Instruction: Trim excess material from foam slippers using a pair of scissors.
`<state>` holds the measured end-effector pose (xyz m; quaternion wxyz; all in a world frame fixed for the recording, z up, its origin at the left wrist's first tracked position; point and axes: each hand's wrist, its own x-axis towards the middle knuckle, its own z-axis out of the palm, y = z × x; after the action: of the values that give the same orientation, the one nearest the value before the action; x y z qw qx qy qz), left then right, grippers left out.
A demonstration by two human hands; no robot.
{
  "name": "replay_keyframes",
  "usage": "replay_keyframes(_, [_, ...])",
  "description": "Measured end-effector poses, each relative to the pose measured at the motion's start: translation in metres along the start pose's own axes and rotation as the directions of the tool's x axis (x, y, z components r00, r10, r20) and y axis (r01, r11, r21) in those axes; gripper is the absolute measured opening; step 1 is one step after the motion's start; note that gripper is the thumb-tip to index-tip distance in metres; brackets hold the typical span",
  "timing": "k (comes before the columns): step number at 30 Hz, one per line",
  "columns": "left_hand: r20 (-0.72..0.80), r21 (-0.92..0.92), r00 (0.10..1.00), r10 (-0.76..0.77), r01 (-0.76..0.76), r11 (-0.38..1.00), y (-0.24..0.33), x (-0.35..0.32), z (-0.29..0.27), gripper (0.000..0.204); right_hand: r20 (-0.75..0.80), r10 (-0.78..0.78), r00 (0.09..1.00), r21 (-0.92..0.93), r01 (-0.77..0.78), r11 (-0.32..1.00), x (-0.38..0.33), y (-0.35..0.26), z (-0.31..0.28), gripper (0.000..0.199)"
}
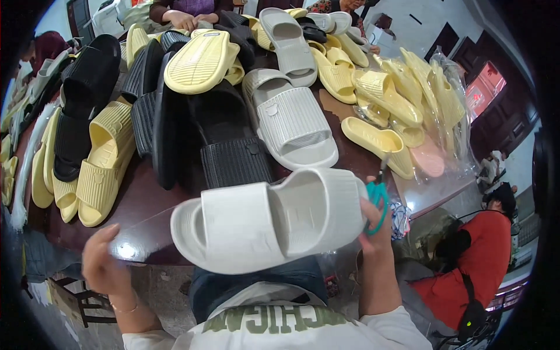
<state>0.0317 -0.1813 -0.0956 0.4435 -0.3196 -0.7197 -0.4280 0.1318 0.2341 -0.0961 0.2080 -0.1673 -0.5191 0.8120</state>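
Observation:
A pale grey slide slipper is held up in front of me, lying sideways over the table's near edge, with its toe to the left and its broad strap facing up. My right hand grips it at the heel. In the same hand are small scissors with teal handles, their blades pointing up and away. Off the slipper's toe, my left hand is raised apart from it, slightly blurred, with its fingers loosely spread. A thin pale line runs between those fingertips and the toe; I cannot make out what it is.
Black slippers, yellow slippers and another grey slipper crowd the dark red table. Clear plastic bags with yellow slippers lie at right. A person in red is at right; another person's hands work across the table.

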Motion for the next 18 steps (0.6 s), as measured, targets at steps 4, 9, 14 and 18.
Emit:
replay_keyframes(4, [-0.167, -0.491, 0.915, -0.366, 0.245, 0.836, -0.003, -0.003, -0.059, 0.011, -0.109, -0.049, 0.993, 0.063, 0.056, 0.996, -0.001, -0.002, 0.004, 0.053])
replay_keyframes(9, [0.875, -0.007, 0.404, -0.266, 0.560, 0.828, 0.026, 0.011, -0.077, 0.007, -0.091, -0.072, 0.993, 0.120, 0.083, 0.989, -0.002, 0.003, 0.007, 0.052])
replay_keyframes(14, [0.740, 0.668, 0.087, -0.667, 0.021, 0.743, 0.011, -0.077, -0.067, 0.017, -0.054, -0.109, 0.993, 0.112, 0.114, 0.987, -0.007, 0.000, 0.013, 0.052])
replay_keyframes(18, [0.687, 0.710, 0.101, -0.720, -0.303, 0.636, -0.011, -0.135, -0.085, 0.018, -0.037, -0.159, 0.987, 0.049, 0.161, 0.986, -0.013, 0.000, 0.017, 0.049])
